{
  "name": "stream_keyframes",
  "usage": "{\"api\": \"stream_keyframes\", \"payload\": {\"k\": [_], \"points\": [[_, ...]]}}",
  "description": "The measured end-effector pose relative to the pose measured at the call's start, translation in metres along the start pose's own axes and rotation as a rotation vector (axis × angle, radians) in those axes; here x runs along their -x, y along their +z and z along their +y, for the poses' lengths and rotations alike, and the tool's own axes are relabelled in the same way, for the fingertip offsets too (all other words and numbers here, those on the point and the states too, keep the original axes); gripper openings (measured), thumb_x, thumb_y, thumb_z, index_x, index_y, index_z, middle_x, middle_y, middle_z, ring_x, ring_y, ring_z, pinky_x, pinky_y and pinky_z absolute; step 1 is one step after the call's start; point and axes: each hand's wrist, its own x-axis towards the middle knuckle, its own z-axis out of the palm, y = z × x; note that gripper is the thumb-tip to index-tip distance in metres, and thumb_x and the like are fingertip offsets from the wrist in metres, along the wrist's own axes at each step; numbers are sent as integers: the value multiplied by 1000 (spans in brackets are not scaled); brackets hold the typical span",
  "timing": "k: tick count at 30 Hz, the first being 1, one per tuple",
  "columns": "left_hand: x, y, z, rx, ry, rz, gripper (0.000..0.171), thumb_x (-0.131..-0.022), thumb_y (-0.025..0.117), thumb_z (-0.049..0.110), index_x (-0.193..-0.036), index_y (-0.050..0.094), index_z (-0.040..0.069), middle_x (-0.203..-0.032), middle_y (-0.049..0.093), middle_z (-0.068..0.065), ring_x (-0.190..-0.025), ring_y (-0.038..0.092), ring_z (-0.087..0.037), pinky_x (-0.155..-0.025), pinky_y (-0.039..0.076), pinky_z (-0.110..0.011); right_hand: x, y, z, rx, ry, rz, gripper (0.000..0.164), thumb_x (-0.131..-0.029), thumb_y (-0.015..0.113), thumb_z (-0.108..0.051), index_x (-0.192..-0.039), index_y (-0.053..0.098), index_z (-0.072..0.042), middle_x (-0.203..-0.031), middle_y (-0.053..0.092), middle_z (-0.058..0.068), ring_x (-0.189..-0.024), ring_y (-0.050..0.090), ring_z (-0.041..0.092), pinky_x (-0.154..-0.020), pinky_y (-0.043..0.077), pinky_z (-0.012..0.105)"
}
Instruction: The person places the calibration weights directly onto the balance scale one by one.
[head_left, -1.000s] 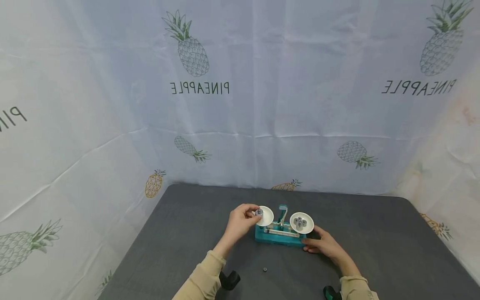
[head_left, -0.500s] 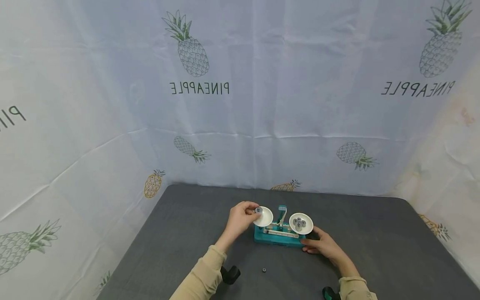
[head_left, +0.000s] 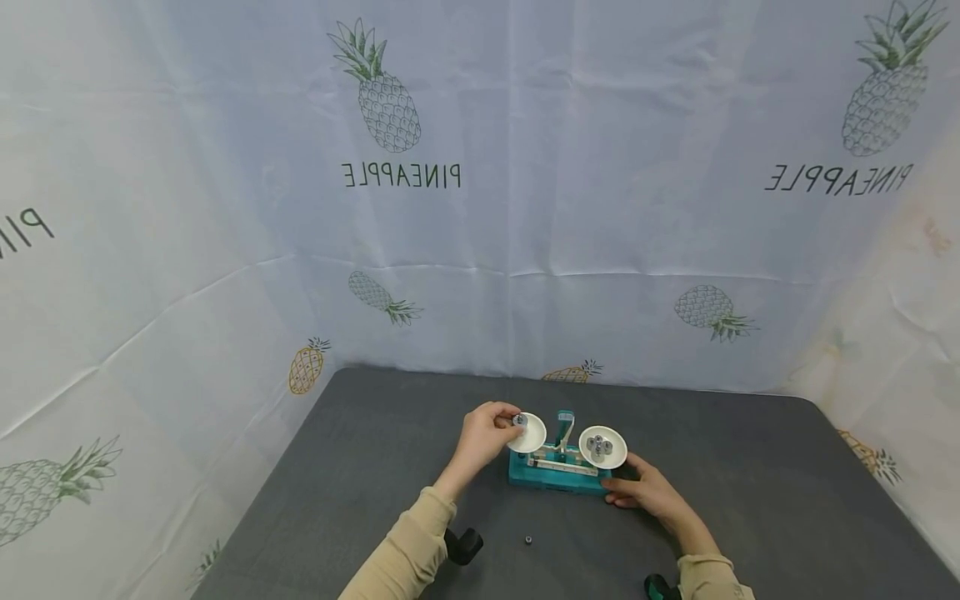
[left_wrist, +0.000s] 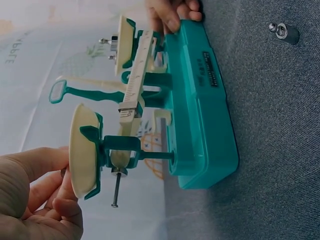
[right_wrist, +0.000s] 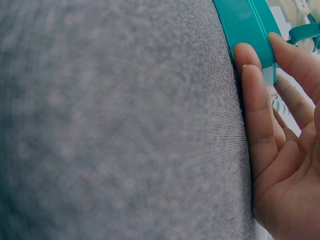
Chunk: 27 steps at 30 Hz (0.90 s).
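Observation:
A teal balance scale point(head_left: 555, 477) with two cream pans stands on the dark table. At its left pan point(head_left: 536, 435), my left hand point(head_left: 480, 435) pinches a metal weight point(head_left: 520, 420) over the pan's left side; in the left wrist view the pan hides most of that weight. Several metal weights point(head_left: 599, 447) sit together in the right pan point(head_left: 617, 442). My right hand point(head_left: 647, 489) grips the right end of the scale's base point(right_wrist: 250, 30) with thumb and fingers. A small knobbed weight point(left_wrist: 287, 33) lies on the table in front of the scale.
The dark grey tabletop point(head_left: 375, 500) reaches back to a hanging pineapple-print cloth point(head_left: 480, 225), which also covers both sides. Black wrist gear point(head_left: 464, 546) shows beside the left sleeve.
My left hand has moved slightly farther from me with the weight, then a touch to the right over the pan. The right hand stays on the base.

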Motion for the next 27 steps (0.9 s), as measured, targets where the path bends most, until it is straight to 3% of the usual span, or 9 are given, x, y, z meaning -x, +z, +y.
{"api": "stream_keyframes", "payload": {"k": [27], "points": [[3,0,3,-6,16,-17,27,-78,73,11,-104,70,3,-93,66,-13,-67,53,-8,-53,45,-17,-1,-1,2,-3,-3,1,85,-84,69,-23,-144,16,5,-95,65,9,-76,69,16,-69,57,29]]}}
